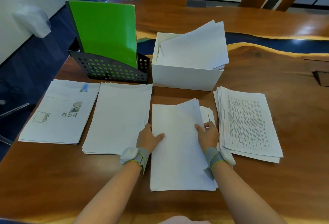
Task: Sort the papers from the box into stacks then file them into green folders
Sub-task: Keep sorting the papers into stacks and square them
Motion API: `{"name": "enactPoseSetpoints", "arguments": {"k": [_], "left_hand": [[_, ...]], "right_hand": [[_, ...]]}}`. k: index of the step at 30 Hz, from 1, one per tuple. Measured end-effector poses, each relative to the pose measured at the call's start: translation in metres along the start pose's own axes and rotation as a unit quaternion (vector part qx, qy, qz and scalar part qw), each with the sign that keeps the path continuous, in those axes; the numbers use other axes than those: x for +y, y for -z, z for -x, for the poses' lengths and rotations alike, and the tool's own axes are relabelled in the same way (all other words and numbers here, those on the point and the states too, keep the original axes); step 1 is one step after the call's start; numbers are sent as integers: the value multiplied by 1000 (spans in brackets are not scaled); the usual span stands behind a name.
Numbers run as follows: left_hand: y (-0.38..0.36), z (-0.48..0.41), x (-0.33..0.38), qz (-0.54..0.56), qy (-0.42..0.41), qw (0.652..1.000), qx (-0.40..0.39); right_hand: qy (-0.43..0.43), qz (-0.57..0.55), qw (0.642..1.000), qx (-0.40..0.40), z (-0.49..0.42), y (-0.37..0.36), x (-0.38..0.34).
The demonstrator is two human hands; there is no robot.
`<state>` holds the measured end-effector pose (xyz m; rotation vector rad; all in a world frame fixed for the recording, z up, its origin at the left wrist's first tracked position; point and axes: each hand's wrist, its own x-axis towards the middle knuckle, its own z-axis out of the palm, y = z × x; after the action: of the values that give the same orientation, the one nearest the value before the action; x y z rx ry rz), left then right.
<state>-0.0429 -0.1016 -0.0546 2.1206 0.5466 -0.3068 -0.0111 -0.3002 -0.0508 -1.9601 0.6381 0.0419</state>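
The white box (185, 79) is open. Loose papers (194, 49) lean out over its right side. Just left of it, green folders (105, 31) stand up tall. Four piles lie in a row in front: the picture pile (58, 113), the blank pile (119, 117), the held pile (178, 145) gripped by the left hand (148, 139) and right hand (208, 134), and the small-print pile (249, 124).
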Motion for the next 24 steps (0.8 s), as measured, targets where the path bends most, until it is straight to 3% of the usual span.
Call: {"name": "enactPoseSetpoints", "arguments": {"k": [9, 17, 24], "left_hand": [[17, -11, -1, 85, 8, 994, 72], [61, -24, -23, 115, 25, 980, 157], [38, -13, -15, 149, 49, 987, 47]], "right_hand": [[-62, -61, 992, -87, -7, 12, 5], [-75, -53, 995, -38, -11, 29, 6], [-56, -94, 993, -54, -11, 29, 4]]}}
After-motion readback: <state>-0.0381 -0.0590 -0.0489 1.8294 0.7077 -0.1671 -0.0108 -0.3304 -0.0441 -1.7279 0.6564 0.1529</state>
